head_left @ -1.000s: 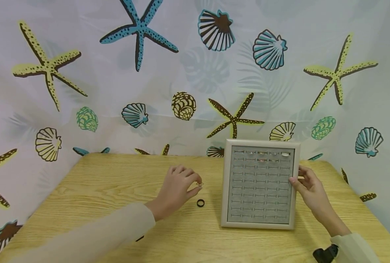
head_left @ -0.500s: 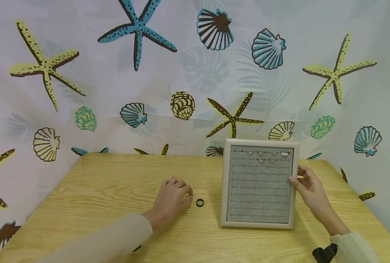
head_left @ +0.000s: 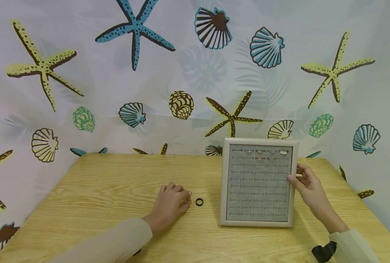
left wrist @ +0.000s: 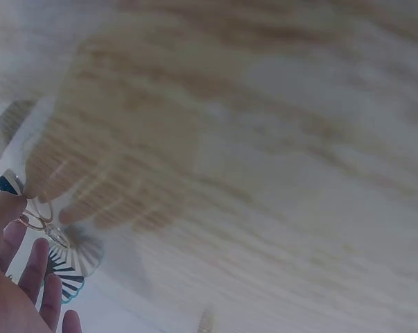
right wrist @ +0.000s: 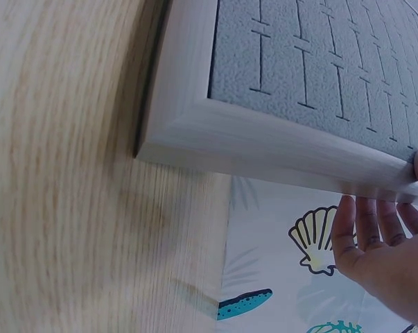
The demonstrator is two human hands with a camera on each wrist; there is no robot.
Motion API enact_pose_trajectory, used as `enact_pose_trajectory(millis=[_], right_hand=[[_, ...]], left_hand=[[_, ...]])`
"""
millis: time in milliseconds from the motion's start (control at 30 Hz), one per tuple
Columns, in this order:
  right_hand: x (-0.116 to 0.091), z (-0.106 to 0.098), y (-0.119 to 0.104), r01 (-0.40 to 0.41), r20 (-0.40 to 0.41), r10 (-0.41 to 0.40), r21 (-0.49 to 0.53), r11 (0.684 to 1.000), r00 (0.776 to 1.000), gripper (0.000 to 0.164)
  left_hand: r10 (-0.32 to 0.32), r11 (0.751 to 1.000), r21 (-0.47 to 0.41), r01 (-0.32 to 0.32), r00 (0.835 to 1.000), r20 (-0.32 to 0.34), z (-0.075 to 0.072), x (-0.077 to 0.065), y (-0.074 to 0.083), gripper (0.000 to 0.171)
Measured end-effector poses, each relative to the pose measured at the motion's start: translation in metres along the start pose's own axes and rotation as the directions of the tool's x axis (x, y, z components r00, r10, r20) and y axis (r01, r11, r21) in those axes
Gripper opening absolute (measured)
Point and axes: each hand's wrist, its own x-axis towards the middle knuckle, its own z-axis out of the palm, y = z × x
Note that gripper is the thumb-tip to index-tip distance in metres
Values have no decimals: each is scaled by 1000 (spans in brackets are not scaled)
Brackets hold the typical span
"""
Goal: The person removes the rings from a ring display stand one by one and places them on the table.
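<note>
My left hand (head_left: 171,204) is low at the wooden table, left of a black ring (head_left: 199,202). In the left wrist view, its thumb and forefinger pinch a thin gold-coloured ring (left wrist: 31,221). Other thin loops show beside that ring; I cannot tell which are reflections in the tabletop. A framed ring display board (head_left: 258,182) with a grey slotted pad stands upright, leaning slightly back. My right hand (head_left: 310,190) grips its right edge, thumb on the front and fingers behind. Several rings sit in the top two rows of slots.
The wood-grain table (head_left: 109,182) is backed by a white curtain (head_left: 159,84) printed with starfish and shells. A black device (head_left: 324,252) is worn at the right wrist. The frame's bottom edge rests on the tabletop.
My left hand has moved left and down to the tabletop with the thin ring. The black ring stays where it was, and my right hand keeps holding the display board.
</note>
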Motion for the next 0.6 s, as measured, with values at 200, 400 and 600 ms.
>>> enact_pose_trajectory(millis=[200,400,600], right_hand=[[0,0,-1,-6,6,6,1,1000,1000,51],[0,1,-1,-4,-1,4,-5,1000,1000,50],[0,1,-1,-9,-6,9,-8,1000,1000,50]], left_hand=[[-15,999,-38,16,1000,16,1,-1,0,8],[-29,998,-63,31,999,29,1,-1,0,7],[-37,995,-89,41,998,46,-1,-2,0,8]])
